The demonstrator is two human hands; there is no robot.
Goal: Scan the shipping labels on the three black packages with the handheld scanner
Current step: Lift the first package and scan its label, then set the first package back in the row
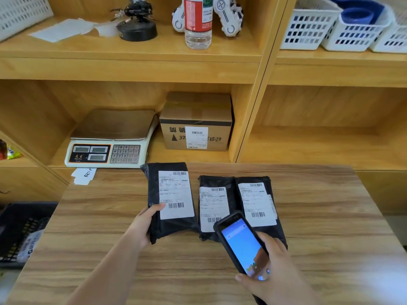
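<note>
Three black packages with white shipping labels lie side by side on the wooden table (330,227). My left hand (144,225) grips the left edge of the left package (170,199), thumb on its label. The middle package (212,208) and the right package (256,201) lie flat and touch each other. My right hand (275,274) holds the handheld scanner (241,243), a black phone-like device with a lit blue screen. Its top end hovers over the lower part of the middle and right packages and hides part of them.
Behind the table, a wooden shelf unit holds a weighing scale (110,139) and a labelled cardboard box (196,128). Above stand a water bottle (198,23) and white baskets (334,25). A dark crate (19,230) sits left of the table.
</note>
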